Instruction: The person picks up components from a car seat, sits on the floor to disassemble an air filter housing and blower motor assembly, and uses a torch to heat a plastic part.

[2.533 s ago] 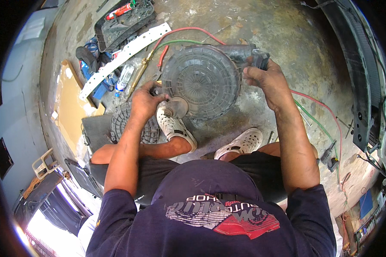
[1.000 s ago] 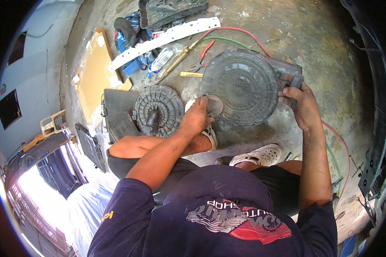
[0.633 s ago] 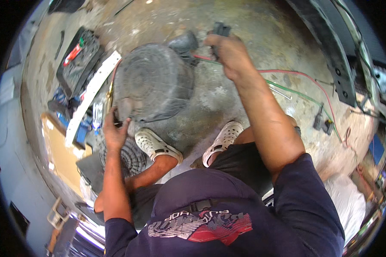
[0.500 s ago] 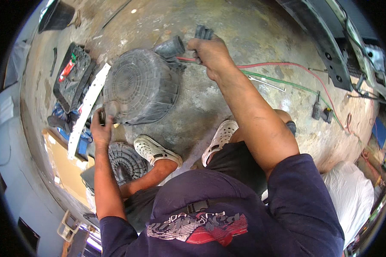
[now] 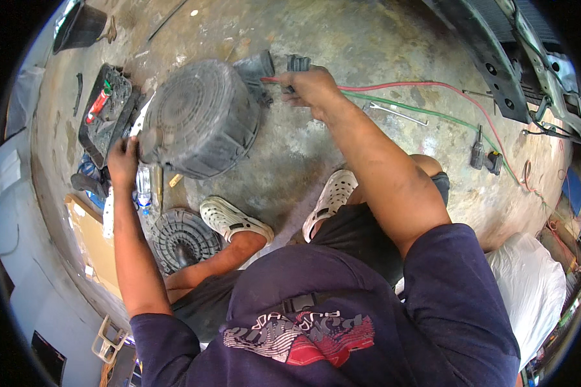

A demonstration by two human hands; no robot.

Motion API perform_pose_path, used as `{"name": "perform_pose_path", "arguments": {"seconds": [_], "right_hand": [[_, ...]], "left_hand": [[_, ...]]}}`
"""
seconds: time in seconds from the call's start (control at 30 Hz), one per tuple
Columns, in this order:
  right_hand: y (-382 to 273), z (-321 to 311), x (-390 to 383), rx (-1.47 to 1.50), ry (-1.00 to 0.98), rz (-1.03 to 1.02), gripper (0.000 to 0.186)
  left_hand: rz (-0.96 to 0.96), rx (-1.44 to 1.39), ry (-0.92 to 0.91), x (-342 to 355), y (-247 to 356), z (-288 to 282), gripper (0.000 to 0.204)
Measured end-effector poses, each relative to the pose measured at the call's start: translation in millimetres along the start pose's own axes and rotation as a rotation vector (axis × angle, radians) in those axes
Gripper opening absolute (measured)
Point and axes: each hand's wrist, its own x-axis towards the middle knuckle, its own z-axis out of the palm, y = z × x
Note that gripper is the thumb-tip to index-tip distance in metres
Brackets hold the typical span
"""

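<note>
A big round black air filter housing (image 5: 197, 109), dusty and ribbed, is tilted over the concrete floor, with a wide tube outlet (image 5: 259, 64) at its far right. My left hand (image 5: 123, 161) is closed at its left edge, beside a short round stub (image 5: 151, 146); the fingers' undersides are hidden. My right hand (image 5: 313, 88) is closed around a black ribbed piece (image 5: 297, 63) close to the outlet; its exact kind does not show. A red hose (image 5: 400, 84) passes behind that hand. The round ribbed cover (image 5: 186, 226) lies near my left shoe.
At the left are a black tray (image 5: 124, 103) with a red tube (image 5: 99, 105), a white perforated strip (image 5: 108, 219) and a cardboard sheet (image 5: 97, 245). A clear bottle (image 5: 144, 184) lies beneath my left forearm. A wrench (image 5: 400, 115), green hose (image 5: 445, 115) and cordless tool (image 5: 477, 151) lie right.
The housing and my left hand have shifted left and farther away, uncovering the bottle and covering part of the white strip. My right hand has come slightly nearer with the ribbed piece.
</note>
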Motion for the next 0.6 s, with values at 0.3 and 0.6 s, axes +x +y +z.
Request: {"name": "perform_pose_path", "arguments": {"seconds": [0.3,0.6], "right_hand": [[39.3,-12.9,26.3,-0.085,0.132,0.136,0.021],[84.4,-46.8,55.5,0.018,0.17,0.207,0.02]], "left_hand": [[0.122,0.073,0.121,82.6,92.1,-27.8,0.057],[0.626,0.593,0.014,-28.5,228.4,28.2,0.089]]}}
